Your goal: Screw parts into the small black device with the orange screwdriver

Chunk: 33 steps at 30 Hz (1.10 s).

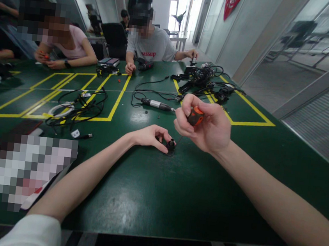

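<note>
My right hand (204, 123) is raised above the table, its fingers wrapped round the orange-and-black handle of a screwdriver (196, 116). Most of the screwdriver's shaft is hidden or too thin to make out. Lower and to the left, my left hand (152, 138) rests on the table, thumb and fingers curled round a small black round part (171, 143) with a metal collar on top. That part stands upright on the green tabletop, and its far side is covered by my fingers. The two hands are apart.
A pen-shaped electric screwdriver (157, 104) lies beyond my hands. Cable tangles sit at the left (78, 106) and far right (198, 79), among yellow tape outlines (110, 119). A notebook stack (30, 171) lies at left. Two people work across the table (234, 185), one near a drill (145, 65).
</note>
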Tool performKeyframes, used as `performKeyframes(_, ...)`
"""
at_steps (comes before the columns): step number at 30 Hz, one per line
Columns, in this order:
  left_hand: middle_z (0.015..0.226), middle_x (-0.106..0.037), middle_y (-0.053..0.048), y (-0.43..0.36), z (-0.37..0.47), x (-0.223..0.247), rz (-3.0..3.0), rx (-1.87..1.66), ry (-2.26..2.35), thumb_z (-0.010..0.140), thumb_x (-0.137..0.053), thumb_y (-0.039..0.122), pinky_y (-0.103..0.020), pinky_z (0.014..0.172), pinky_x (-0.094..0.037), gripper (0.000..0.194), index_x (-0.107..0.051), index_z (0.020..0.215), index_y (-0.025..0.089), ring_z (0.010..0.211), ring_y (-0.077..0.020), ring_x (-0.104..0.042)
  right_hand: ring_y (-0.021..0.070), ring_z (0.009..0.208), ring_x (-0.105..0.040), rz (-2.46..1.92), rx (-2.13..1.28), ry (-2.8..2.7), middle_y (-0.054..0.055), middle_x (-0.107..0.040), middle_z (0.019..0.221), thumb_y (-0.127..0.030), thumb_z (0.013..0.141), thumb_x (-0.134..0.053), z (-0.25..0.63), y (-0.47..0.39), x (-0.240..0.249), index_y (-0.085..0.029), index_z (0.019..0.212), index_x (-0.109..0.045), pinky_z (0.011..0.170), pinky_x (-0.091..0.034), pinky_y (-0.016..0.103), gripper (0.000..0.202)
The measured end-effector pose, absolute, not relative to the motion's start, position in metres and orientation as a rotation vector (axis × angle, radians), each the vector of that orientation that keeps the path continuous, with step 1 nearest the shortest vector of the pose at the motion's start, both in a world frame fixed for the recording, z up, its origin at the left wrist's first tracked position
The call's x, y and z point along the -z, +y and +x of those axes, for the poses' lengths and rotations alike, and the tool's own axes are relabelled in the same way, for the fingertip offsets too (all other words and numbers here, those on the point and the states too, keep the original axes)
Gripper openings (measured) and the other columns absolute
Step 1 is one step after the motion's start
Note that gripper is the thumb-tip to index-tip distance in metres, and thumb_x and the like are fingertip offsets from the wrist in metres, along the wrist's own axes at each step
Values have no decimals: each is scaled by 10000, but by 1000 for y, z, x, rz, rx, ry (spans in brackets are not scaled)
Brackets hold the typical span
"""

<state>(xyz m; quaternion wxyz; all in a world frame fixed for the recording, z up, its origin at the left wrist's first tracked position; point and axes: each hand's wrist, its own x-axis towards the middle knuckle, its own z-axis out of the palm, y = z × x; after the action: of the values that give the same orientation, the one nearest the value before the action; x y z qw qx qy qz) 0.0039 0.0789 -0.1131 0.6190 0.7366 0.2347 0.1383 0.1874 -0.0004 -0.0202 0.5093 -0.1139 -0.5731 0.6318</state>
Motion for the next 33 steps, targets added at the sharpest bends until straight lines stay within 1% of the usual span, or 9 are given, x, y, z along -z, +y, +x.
performKeyframes(3, 987, -791, -66, 79, 3, 113, 1678, -297, 558, 582, -965, 304, -261, 735, -455, 376, -705, 789, 130, 784, -118, -633, 86, 426, -305, -307, -1503, -1376, -50, -445, 532, -443, 956, -562, 187, 0, 19, -213, 696, -475, 419, -265, 220, 358)
performKeyframes(6, 860, -760, -26, 80, 3, 112, 1682, -296, 570, 569, -968, 308, -246, 694, -429, 380, -718, 790, 127, 711, -94, -583, 86, 437, -292, -314, -1540, -1362, -51, -398, 521, -452, 971, -558, 188, 0, 19, -216, 647, -447, 417, -253, 219, 417)
performKeyframes(12, 680, -657, 34, 79, 4, 112, 1658, -279, 591, 541, -971, 337, -242, 651, -411, 400, -704, 753, 128, 640, -85, -550, 77, 414, -245, -226, -1614, -1333, -86, -371, 510, -495, 952, -577, 189, -2, 22, -228, 754, -449, 420, -255, 209, 357)
performKeyframes(16, 670, -651, 31, 79, 3, 113, 1659, -273, 604, 549, -965, 348, -233, 629, -387, 399, -712, 761, 125, 628, -81, -537, 81, 404, -255, -238, -1572, -1363, -77, -427, 509, -422, 931, -576, 188, -2, 22, -211, 788, -516, 418, -236, 218, 261)
performKeyframes(19, 650, -641, 33, 80, 2, 114, 1662, -272, 611, 549, -965, 364, -229, 610, -364, 405, -724, 768, 123, 612, -78, -519, 86, 402, -290, -254, -1552, -1391, -49, -438, 500, -385, 960, -522, 187, -3, 20, -191, 680, -545, 415, -237, 235, 342)
performKeyframes(23, 633, -629, 37, 81, 1, 113, 1665, -261, 603, 560, -963, 378, -227, 589, -343, 414, -761, 815, 122, 593, -76, -497, 86, 416, -269, -277, -1564, -1399, -55, -363, 466, -396, 988, -492, 186, -3, 18, -187, 602, -534, 427, -227, 236, 441)
performKeyframes(27, 645, -635, 28, 82, -1, 114, 1659, -260, 595, 578, -959, 378, -229, 585, -344, 401, -796, 846, 128, 600, -79, -497, 78, 405, -216, -256, -1580, -1390, -89, -325, 464, -478, 960, -516, 187, -3, 20, -194, 708, -547, 431, -217, 226, 381)
performKeyframes(30, 681, -670, 10, 82, -1, 113, 1663, -254, 591, 607, -949, 365, -231, 605, -369, 400, -820, 904, 131, 626, -87, -525, 79, 404, -210, -265, -1571, -1353, -100, -362, 474, -432, 922, -546, 187, -2, 20, -214, 795, -511, 436, -222, 219, 255)
performKeyframes(33, 723, -709, -3, 80, -1, 110, 1688, -225, 576, 659, -930, 334, -235, 642, -407, 447, -824, 1043, 132, 651, -96, -554, 78, 403, -244, -295, -1542, -1341, -81, -421, 497, -375, 922, -544, 186, -1, 19, -210, 781, -507, 428, -223, 217, 220)
